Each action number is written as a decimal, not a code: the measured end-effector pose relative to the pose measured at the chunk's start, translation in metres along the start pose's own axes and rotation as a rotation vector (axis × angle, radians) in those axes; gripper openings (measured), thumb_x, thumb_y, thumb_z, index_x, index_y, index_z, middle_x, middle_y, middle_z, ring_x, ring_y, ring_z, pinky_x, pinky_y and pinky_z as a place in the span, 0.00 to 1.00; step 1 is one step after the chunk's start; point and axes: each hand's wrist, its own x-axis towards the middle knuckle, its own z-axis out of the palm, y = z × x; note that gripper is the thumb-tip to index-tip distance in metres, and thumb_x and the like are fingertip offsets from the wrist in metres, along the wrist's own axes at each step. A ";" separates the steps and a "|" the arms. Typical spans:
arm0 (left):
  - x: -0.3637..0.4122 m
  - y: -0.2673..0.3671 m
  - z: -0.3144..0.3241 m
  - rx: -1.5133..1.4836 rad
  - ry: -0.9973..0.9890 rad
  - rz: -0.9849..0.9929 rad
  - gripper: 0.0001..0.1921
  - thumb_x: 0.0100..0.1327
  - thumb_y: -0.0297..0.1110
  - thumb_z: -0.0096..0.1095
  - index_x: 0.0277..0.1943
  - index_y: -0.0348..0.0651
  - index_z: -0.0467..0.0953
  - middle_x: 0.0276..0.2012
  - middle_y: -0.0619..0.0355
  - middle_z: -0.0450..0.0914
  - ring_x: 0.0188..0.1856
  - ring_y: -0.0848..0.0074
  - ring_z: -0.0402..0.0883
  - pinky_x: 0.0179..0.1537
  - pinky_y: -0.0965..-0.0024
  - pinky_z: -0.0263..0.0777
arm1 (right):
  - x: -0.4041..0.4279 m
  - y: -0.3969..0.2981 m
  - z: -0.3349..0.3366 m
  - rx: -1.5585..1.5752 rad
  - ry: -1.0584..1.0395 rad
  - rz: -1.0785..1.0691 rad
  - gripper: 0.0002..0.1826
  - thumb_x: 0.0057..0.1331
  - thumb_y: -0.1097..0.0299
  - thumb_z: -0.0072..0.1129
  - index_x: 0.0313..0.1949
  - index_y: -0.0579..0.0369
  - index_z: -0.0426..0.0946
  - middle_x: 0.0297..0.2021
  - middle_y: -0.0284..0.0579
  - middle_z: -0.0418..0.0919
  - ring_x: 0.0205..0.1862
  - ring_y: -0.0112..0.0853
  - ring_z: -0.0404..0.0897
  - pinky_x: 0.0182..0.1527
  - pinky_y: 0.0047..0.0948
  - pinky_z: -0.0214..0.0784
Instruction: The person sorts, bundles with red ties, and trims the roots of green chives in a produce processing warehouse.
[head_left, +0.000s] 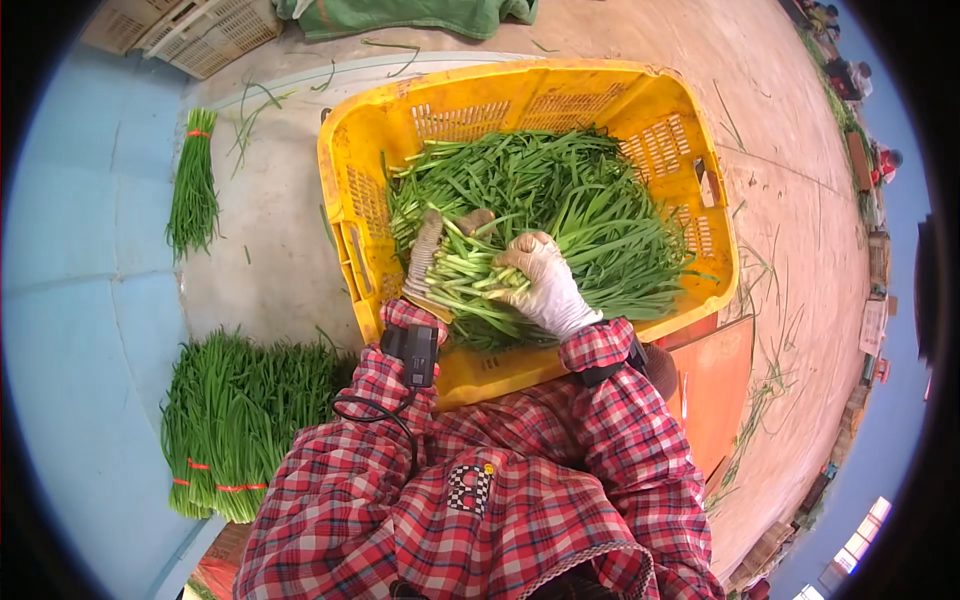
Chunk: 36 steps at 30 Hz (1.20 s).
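A yellow plastic crate (487, 381) with slotted walls stands before me, tilted in view. Loose green leafy stalks, apparently garlic chives (517, 169), lie heaped inside it. My left hand (424, 259), in a knitted glove, curls around the pale stem ends of a handful of chives (469, 271); the stalks partly cover its fingers. From the other side, my right hand (546, 283), in a whitish glove, pinches the same stems, fingertips bent down on them. The leaves of this handful fan out to the right over the heap.
Chive bundles tied with red bands (232, 412) stand at lower left, and a single tied bundle (193, 187) lies farther up. Pale crates (214, 34) and a green cloth (405, 16) sit beyond. An orange-brown board (716, 375) is at right. People (851, 79) appear far right.
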 end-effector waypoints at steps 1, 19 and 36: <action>0.000 0.001 0.001 -0.019 0.015 0.011 0.30 0.64 0.62 0.56 0.36 0.35 0.77 0.50 0.40 0.79 0.52 0.53 0.79 0.54 0.48 0.77 | 0.002 -0.001 0.002 0.002 -0.019 0.024 0.25 0.49 0.52 0.72 0.43 0.52 0.80 0.39 0.46 0.74 0.47 0.47 0.71 0.55 0.43 0.63; 0.008 0.014 -0.017 -0.208 -0.077 -0.165 0.41 0.60 0.75 0.45 0.41 0.35 0.78 0.60 0.40 0.71 0.50 0.52 0.79 0.51 0.48 0.77 | -0.001 -0.031 0.032 -0.199 0.103 -0.063 0.32 0.46 0.48 0.71 0.42 0.59 0.72 0.61 0.54 0.64 0.65 0.48 0.62 0.66 0.51 0.51; -0.003 0.009 0.021 0.014 0.267 -0.078 0.12 0.67 0.34 0.53 0.48 0.37 0.75 0.51 0.46 0.80 0.51 0.59 0.81 0.54 0.57 0.76 | 0.006 -0.017 0.015 -0.012 0.027 0.116 0.41 0.48 0.50 0.73 0.59 0.53 0.66 0.53 0.52 0.73 0.57 0.47 0.72 0.63 0.45 0.57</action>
